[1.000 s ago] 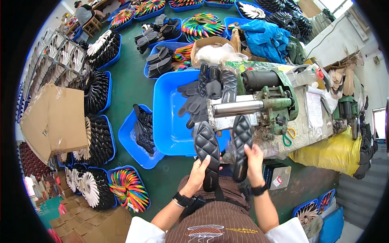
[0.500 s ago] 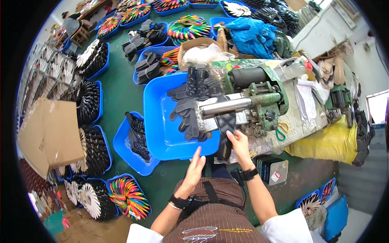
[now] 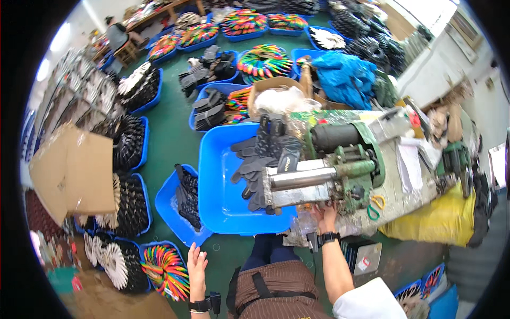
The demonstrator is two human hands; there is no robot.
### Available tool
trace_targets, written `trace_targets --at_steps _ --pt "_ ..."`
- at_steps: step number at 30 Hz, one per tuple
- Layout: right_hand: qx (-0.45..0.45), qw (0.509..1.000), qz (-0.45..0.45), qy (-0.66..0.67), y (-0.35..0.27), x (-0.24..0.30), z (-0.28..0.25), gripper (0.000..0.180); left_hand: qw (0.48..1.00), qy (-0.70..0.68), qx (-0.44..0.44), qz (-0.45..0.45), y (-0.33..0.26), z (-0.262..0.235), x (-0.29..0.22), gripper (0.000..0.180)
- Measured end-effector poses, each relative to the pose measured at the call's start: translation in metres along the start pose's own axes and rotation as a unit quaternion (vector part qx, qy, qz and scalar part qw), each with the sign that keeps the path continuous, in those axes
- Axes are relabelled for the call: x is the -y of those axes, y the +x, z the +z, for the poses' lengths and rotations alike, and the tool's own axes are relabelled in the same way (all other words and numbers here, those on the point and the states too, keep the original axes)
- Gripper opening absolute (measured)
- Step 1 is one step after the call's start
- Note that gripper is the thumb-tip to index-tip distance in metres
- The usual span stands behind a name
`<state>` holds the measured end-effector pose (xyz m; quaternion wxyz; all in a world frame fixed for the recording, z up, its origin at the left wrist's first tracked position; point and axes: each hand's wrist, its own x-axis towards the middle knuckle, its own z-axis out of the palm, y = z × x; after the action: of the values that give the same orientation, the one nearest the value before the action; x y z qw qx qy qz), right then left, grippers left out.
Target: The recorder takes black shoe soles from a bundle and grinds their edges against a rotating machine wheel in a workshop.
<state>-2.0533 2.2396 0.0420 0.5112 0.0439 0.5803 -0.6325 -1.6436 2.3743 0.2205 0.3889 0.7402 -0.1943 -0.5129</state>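
Observation:
My left hand (image 3: 197, 266) hangs over the floor, in front of the small blue basket (image 3: 172, 204), with fingers extended and nothing in it. My right hand (image 3: 325, 213) reaches beneath the shiny metal bars (image 3: 303, 181) of a green machine (image 3: 353, 170). Its fingertips are partly hidden there, beside a clear plastic piece (image 3: 304, 222). Dark grey gloves (image 3: 249, 165) lie piled along the right side of a large blue tub (image 3: 218, 223). One dark glove (image 3: 288, 154) with light lettering rests at the far side of the bars.
A worktable (image 3: 396, 181) holds the machine, papers and green-and-yellow-handled scissors (image 3: 375, 208). An open cardboard box (image 3: 281, 85) stands beyond the tub. Blue tubs of rainbow gloves (image 3: 164, 271) and a tall carton (image 3: 74, 170) are at left. One person (image 3: 117, 37) sits far off.
The dark glove my right hand held at the bars is out of that hand, which has moved under them. My left hand has drawn back leftward from the tub. The view has shifted.

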Motion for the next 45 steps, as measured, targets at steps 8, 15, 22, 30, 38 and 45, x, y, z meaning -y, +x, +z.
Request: trace_targets --at_steps 8,15,22,30,38,45 --pt "-0.006 0.959 0.161 0.233 0.035 -0.025 -0.028 0.068 0.997 0.014 -0.046 -0.061 -0.022 0.014 0.016 0.062" --pt "0.039 0.984 0.122 0.121 0.013 -0.02 -0.018 0.032 0.944 0.283 0.119 0.121 0.043 0.055 -0.031 0.096" --pt "0.033 0.977 0.002 -0.212 -0.063 -0.062 0.046 0.03 0.771 0.328 0.323 0.44 0.19 0.166 -0.122 0.117" --pt "-0.032 0.956 0.048 -0.286 -0.18 -0.125 0.012 0.024 0.566 0.305 0.481 0.596 0.285 0.302 -0.166 0.105" --pt "-0.073 0.957 0.109 -0.26 -0.247 -0.169 0.018 0.066 0.642 0.156 0.552 0.509 0.337 0.332 -0.168 0.024" --pt "-0.013 0.78 -0.103 -0.617 -0.146 -0.224 -0.017 0.034 0.687 0.198 0.498 0.492 0.333 0.291 -0.135 0.069"
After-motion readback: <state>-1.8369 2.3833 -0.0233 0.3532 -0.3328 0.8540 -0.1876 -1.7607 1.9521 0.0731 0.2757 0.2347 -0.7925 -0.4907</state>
